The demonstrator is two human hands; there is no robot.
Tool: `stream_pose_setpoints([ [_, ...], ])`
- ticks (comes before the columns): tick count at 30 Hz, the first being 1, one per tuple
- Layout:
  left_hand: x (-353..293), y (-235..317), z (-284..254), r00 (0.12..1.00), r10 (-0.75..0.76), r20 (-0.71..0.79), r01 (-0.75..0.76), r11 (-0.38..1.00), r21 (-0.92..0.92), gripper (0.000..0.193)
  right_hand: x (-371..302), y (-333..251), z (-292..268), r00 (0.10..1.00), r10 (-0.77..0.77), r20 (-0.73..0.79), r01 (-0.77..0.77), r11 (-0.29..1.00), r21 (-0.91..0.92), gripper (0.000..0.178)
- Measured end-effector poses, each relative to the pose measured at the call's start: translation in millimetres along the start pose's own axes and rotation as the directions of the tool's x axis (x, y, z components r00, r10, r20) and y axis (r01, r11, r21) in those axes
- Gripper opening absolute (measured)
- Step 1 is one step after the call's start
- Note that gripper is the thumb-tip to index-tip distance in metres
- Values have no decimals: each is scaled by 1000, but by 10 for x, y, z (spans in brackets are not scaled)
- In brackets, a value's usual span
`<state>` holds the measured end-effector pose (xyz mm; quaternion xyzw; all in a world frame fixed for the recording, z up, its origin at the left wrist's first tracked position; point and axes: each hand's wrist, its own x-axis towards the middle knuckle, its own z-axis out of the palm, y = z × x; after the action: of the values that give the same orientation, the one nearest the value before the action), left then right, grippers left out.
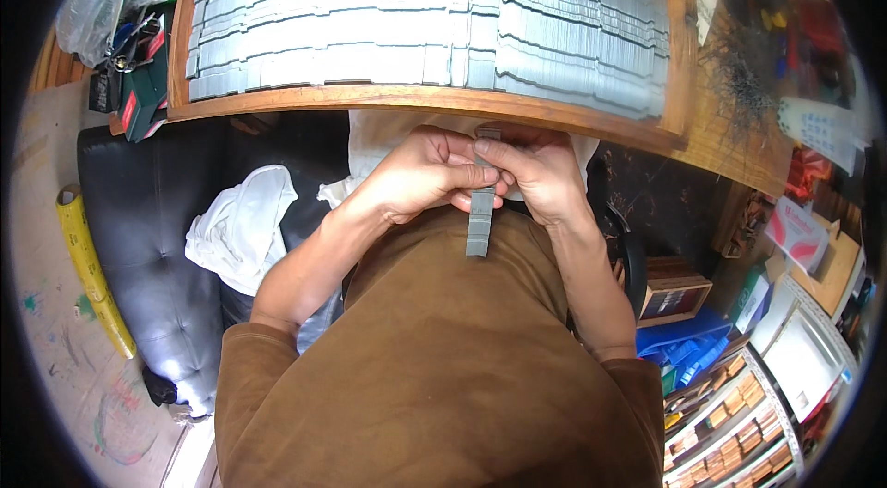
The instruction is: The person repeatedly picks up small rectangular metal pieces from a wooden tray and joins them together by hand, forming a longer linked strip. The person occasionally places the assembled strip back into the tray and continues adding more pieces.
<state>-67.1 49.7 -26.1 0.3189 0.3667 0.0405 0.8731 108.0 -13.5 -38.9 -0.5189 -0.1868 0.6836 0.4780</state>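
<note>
Both of my hands meet in front of my chest, just below the near edge of a wooden tray (397,98). Between them is a narrow grey strip (479,225) with fine cross lines, which looks like thin metal pieces stacked in a row. My left hand (427,172) pinches it around its middle, thumb against the strip. Higher up, my right hand (538,169) grips it with its thumb across the front. The strip's lower end hangs free over my brown shirt. Tightly packed rows of thin grey metal pieces (342,21) fill the tray.
A black padded seat (152,238) is on the left, with a white cloth (248,225) beside my left arm. Farther left lies a yellow roll (95,271). On the right are a wooden box (673,294), blue plastic (684,349) and a shelf of small wooden blocks (739,423).
</note>
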Motion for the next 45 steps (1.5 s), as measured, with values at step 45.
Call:
stream_pose_setpoints([
  [45,-128,250,133,995,97,-26,-94,991,97,18,-158,-88,239,986,-134,-103,138,990,34,12],
])
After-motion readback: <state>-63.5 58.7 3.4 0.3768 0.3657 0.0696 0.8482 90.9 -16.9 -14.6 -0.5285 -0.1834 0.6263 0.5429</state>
